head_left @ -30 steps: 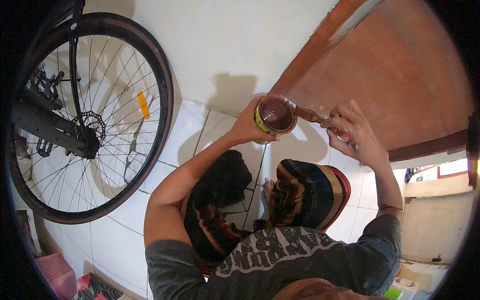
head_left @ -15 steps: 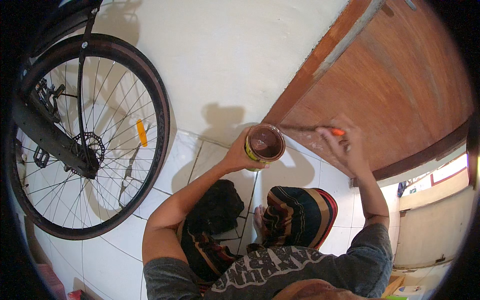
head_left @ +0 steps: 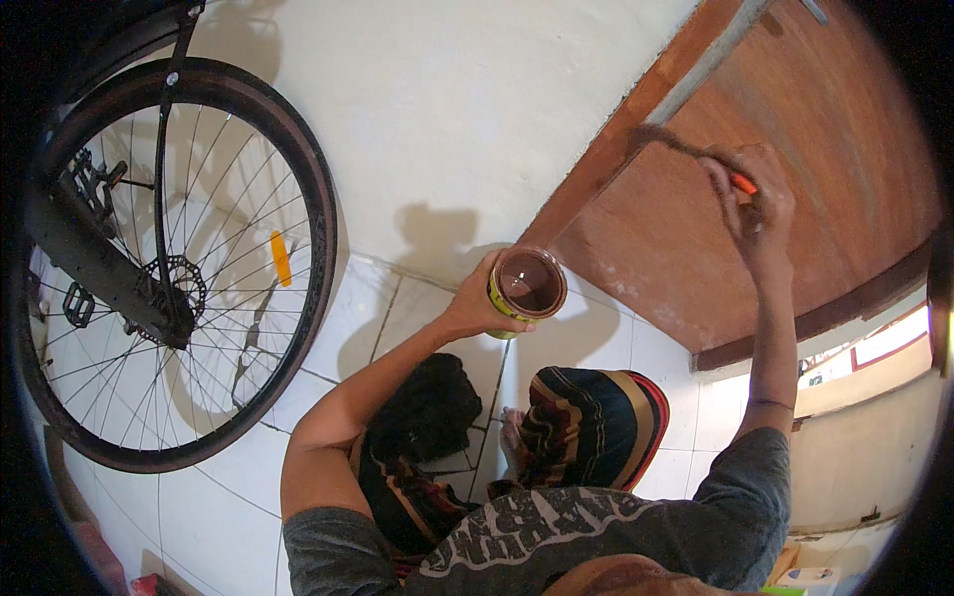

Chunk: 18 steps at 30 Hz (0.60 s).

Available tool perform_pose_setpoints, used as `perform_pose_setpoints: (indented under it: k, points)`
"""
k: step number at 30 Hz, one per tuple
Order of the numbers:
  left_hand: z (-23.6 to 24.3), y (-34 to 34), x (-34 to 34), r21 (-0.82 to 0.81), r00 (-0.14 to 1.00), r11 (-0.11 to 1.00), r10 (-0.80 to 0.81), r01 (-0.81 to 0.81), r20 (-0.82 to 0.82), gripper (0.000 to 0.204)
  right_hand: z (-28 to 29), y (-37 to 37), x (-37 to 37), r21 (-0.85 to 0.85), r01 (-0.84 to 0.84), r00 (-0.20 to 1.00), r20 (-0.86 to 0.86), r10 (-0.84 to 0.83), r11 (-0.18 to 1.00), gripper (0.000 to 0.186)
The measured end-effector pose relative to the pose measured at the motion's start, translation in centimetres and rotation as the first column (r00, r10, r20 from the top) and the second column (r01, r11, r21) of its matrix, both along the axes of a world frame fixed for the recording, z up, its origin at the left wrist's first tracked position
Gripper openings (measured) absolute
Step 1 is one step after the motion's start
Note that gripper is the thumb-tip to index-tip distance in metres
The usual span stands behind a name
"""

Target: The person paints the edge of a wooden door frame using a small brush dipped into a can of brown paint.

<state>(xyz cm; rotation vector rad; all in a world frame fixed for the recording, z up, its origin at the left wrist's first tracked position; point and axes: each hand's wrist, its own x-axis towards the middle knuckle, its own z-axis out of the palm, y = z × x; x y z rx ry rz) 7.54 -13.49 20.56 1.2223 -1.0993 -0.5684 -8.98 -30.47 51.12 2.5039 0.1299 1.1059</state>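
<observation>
My left hand [head_left: 478,303] is wrapped round a small paint can [head_left: 510,323] with a yellow-green label. Brown paint [head_left: 531,281] shows inside its open top. Up and to the right, my right hand [head_left: 755,204] grips a paintbrush [head_left: 668,137] by its handle, where a bit of orange shows between the fingers. The brush's dark end lies over the brown door frame [head_left: 596,164], beside the wooden door [head_left: 686,238]; blur hides whether it touches. Pale specks mark the lower part of the door.
A bicycle wheel [head_left: 323,199] with an orange reflector stands at the left against the cream wall [head_left: 447,119]. Below me is a white tiled floor [head_left: 328,338], with a dark furry-looking thing [head_left: 432,407] by my left knee. Farther right is a doorway with another room beyond.
My right hand has moved up and slightly right with the paintbrush, from beside the can's rim to higher along the door frame. The left hand and can have stayed nearly still.
</observation>
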Motion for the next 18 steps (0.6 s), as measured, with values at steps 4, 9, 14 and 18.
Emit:
perform_pose_setpoints:
  k: [4,9,14,18]
  points:
    - [-1.3,0.0,0.3,-0.022,0.999,0.999,0.026,-0.026,0.025,0.114,1.8,2.0,-0.5,-0.163,0.023,0.994,0.110,-0.005,0.986,0.014]
    - [-0.7,0.2,0.3,-0.001,0.999,1.000,0.017,-0.017,0.030,0.114,-2.4,1.7,-0.6,0.051,-0.049,0.987,-0.151,0.056,0.997,0.014]
    - [-0.6,-0.1,0.0,0.006,0.998,1.000,0.024,-0.024,0.061,0.114,-3.3,0.9,0.5,0.006,-0.003,0.978,-0.209,0.004,1.000,0.014]
    - [-1.2,0.1,0.1,-0.006,0.997,1.000,0.023,-0.022,0.072,0.113,-0.4,1.1,0.3,-0.124,0.015,1.000,0.003,-0.015,0.992,0.016]
